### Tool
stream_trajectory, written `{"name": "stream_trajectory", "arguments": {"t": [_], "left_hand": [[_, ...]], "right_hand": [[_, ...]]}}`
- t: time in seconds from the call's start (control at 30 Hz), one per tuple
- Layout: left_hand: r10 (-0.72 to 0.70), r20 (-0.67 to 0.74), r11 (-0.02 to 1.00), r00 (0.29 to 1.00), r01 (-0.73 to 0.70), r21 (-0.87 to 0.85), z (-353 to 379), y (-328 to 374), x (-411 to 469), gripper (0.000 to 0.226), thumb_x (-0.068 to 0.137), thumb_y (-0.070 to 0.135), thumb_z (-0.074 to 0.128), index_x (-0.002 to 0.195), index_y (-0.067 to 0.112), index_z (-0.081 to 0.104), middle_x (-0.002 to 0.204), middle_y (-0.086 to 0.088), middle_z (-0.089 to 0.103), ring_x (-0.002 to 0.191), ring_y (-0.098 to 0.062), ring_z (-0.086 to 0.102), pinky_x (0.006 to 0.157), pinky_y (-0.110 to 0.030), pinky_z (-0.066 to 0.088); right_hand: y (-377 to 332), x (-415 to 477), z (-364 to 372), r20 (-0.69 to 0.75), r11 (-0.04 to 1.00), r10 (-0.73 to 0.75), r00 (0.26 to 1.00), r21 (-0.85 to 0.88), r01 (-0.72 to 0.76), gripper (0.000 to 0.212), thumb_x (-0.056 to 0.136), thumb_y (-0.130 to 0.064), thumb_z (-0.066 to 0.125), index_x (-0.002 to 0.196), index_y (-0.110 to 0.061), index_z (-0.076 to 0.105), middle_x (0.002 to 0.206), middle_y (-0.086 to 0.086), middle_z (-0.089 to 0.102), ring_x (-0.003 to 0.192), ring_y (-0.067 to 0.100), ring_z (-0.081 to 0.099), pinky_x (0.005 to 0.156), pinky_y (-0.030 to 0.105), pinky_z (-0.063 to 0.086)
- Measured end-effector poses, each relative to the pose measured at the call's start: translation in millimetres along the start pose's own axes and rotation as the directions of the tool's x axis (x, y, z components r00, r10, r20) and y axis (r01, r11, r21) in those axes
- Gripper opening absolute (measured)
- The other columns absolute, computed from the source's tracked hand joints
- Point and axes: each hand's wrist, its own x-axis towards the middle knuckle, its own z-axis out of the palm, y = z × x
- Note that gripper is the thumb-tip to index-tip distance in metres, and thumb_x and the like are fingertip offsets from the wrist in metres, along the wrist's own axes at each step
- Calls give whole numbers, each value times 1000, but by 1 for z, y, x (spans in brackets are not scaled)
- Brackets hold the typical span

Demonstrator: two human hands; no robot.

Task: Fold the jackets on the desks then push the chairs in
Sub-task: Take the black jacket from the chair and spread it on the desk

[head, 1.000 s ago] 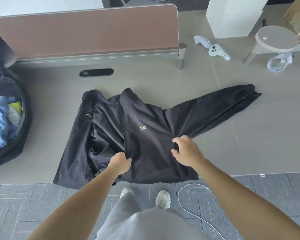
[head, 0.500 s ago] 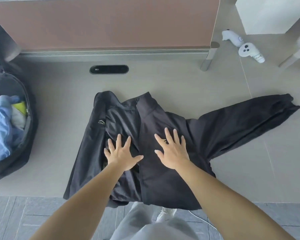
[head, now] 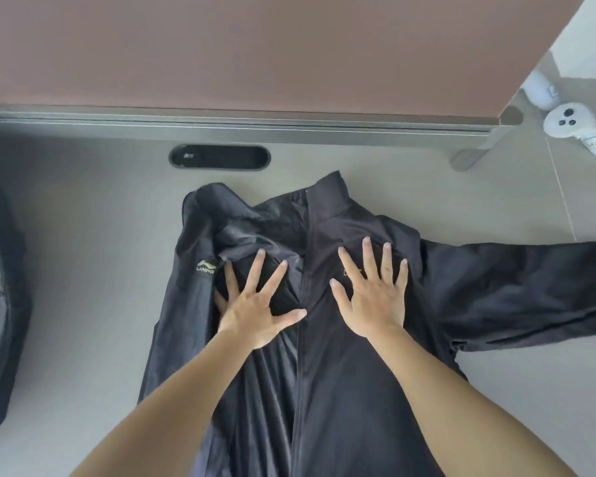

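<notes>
While both hands lie flat on the garment, the fingers (head: 257, 270) of the left hand (head: 255, 315) are straight and spread, grasping nothing. They press the front panel on the person's left, just beside a small printed logo (head: 205, 268). The fingers (head: 367, 259) of the right hand (head: 372, 304) are likewise straight and fanned, released, pressing the chest panel on the person's right. The two thumbs point toward each other on either side of the zip line (head: 301, 342), which runs between the hands. Both bare forearms reach in from the near edge.

The black jacket (head: 341, 390) lies front-up on the grey bench (head: 93, 270), with its collar (head: 327, 197) pointing away from the person. Fabric on its left side is creased and bunched near the left hand. The sleeve (head: 530, 287) on the right extends sideways across the bench to the frame edge.

Beyond the collar, an oval black cable slot (head: 220, 157) is set in the bench, apart from the jacket. A brown partition panel (head: 238, 46) stands along the far edge. A white handheld controller (head: 577, 129) lies at the far right. A dark bag (head: 11, 321) sits at the left edge.
</notes>
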Motion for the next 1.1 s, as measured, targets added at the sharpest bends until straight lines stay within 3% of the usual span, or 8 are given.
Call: {"name": "stream_trajectory", "arguments": {"t": [0.2, 0.4, 0.6, 0.73, 0.8, 0.9, 1.03, 1.1], "left_hand": [[77, -67, 996, 995, -73, 53, -50, 0, 93, 94, 58, 103, 20, 128, 69, -34, 144, 33, -45, 143, -43, -32, 114, -69, 18], [83, -49, 989, 995, -77, 129, -99, 12, 153, 88, 71, 94, 24, 132, 63, -32, 152, 25, -38, 134, -36, -48, 118, -66, -1], [42, -252, 980, 967, 10, 200, -53, 18, 83, 75, 91, 73, 2, 156, 39, -9, 166, 2, -16, 151, -33, -14, 122, -55, 0], [-20, -383, 984, 923, 87, 158, -38, 13, 20, 75, 93, 66, 20, 154, 24, 33, 158, -15, 27, 145, -42, 21, 117, -60, 19], [-85, -444, 980, 892, 154, 123, -30, 2, -5, 73, 93, 63, 27, 151, 19, 40, 152, -19, 34, 142, -44, 25, 115, -62, 20], [-258, -454, 959, 853, 284, -12, -15, -20, -38, 71, 97, 61, 29, 156, 23, 24, 157, -18, 21, 146, -43, 16, 116, -61, 18], [-657, -143, 711, 740, 546, -444, 13, -39, -71, 78, 96, 67, 26, 158, 30, -4, 165, -10, -5, 152, -32, -4, 120, -54, 8], [-706, -46, 644, 707, 613, -458, 30, -47, -87, 79, 96, 68, 23, 158, 30, -7, 166, -10, -8, 152, -31, -6, 121, -51, 5]], "right_hand": [[3, 80, -23, -60, 1000, -2, 998, 18, 3, 63, 96, -69, 10, 154, -49, -7, 167, -2, -12, 152, 32, -16, 120, 60, -5], [22, 167, -44, -92, 995, -94, 991, -31, 91, 66, 94, -71, 4, 154, -48, -5, 167, -3, -9, 153, 30, -13, 121, 59, -5], [29, 130, -45, -85, 990, -125, 988, 60, 130, 72, 94, -62, 4, 157, -34, 23, 167, 6, 8, 154, 32, 3, 122, 55, 5], [10, 63, -50, -176, 977, -171, 969, 94, 190, 61, 100, -52, 26, 150, -22, 42, 161, 14, 28, 149, 37, 23, 120, 58, 17], [0, 23, -44, -198, 966, -211, 957, 106, 235, 60, 99, -52, 34, 150, -22, 43, 160, 15, 30, 147, 38, 28, 119, 61, 17], [-12, -27, -24, -127, 969, -221, 967, 88, 233, 71, 95, -59, 37, 155, -23, 34, 162, 17, 25, 147, 42, 26, 116, 66, 11], [-10, -73, 14, -6, 976, -199, 980, 91, 199, 83, 91, -69, 35, 157, -21, 24, 164, 21, 14, 148, 45, 21, 113, 69, 18], [-1, -84, 24, 14, 970, -236, 972, 61, 235, 81, 92, -69, 35, 156, -21, 26, 163, 21, 16, 148, 45, 20, 114, 69, 19]]}}
